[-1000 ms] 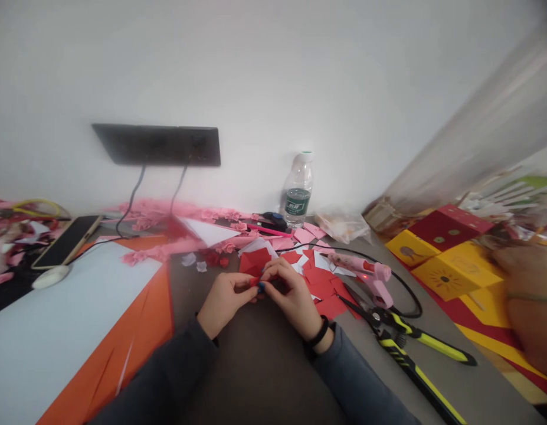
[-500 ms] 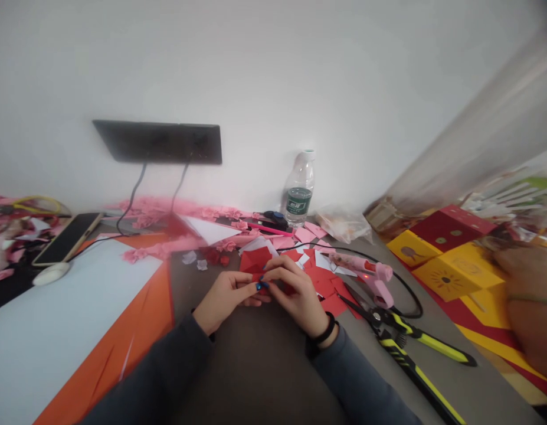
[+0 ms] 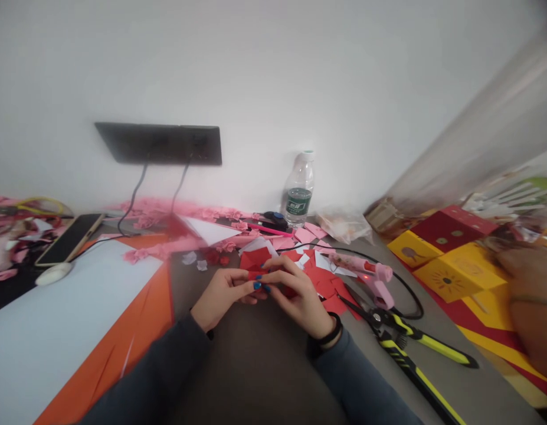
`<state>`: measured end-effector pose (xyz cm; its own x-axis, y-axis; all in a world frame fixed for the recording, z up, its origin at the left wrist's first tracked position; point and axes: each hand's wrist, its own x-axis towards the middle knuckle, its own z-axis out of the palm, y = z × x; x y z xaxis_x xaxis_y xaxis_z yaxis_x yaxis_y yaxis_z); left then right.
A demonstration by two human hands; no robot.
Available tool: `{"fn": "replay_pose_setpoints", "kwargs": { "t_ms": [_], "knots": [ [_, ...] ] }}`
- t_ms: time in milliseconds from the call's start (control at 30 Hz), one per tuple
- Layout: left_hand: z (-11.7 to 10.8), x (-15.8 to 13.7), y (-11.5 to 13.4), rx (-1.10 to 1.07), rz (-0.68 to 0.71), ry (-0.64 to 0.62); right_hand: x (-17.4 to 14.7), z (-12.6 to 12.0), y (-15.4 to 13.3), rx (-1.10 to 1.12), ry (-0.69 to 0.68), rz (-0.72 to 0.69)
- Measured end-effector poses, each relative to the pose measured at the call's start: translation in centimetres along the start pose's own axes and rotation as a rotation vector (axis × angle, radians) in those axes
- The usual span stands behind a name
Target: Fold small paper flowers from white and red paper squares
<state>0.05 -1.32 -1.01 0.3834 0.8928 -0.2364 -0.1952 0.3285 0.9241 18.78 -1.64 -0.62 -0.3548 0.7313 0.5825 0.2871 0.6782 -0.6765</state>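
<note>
Left hand [image 3: 220, 297] and right hand [image 3: 302, 297], fingers curled, pinch red paper [image 3: 254, 275]; its direction and long axis are hidden.

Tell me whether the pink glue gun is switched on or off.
Apparently on: the glue gun shows a glowing red light on its body.

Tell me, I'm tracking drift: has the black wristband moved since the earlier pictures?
Yes: slightly rightward; the black wristband now sits nearer the unmoved yellow-handled tool.

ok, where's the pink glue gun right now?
In the head view, the pink glue gun lies right of the right hand, beside the red paper pieces and just beyond the yellow-and-black shears.
</note>
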Motion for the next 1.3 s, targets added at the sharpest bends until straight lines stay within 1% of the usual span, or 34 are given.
{"fn": "replay_pose_setpoints", "kwargs": {
  "t_ms": [100,167,233,400,500,667,833,933,1067,1167,1300],
  "knots": [
    [0.0,0.0,0.1,0.018,0.029,0.054,-0.2,0.5,-0.2,0.074,0.108,0.060],
    [0.2,0.0,0.2,0.027,0.051,0.084,-0.3,0.8,-0.1,0.060,0.194,0.091],
    [0.3,0.0,0.3,0.040,0.074,0.102,-0.4,0.9,-0.1,0.024,0.234,0.099],
    [0.8,-0.2,0.5,0.108,0.154,0.126,-0.4,1.2,-0.3,-0.049,0.225,0.055],
    [0.9,-0.2,0.6,0.155,0.200,0.115,-0.4,1.3,-0.5,-0.066,0.230,0.044],
    [0.9,-0.2,0.5,0.183,0.233,0.117,-0.5,1.4,-0.5,-0.041,0.224,0.073],
    [0.8,-0.1,0.3,0.130,0.202,0.115,-0.3,1.4,-0.5,0.074,0.203,0.151],
    [0.6,0.0,0.2,0.136,0.204,0.124,-0.3,1.5,-0.4,0.163,0.197,0.186],
    [0.5,-0.1,0.1,0.195,0.273,0.130,-0.3,1.6,-0.2,0.299,0.189,0.241],
    [0.5,-0.1,0.2,0.218,0.329,0.136,-0.3,1.7,-0.1,0.405,0.151,0.287],
    [0.5,-0.1,0.3,0.228,0.349,0.142,-0.4,1.7,0.2,0.467,0.126,0.309]
  ]
}}
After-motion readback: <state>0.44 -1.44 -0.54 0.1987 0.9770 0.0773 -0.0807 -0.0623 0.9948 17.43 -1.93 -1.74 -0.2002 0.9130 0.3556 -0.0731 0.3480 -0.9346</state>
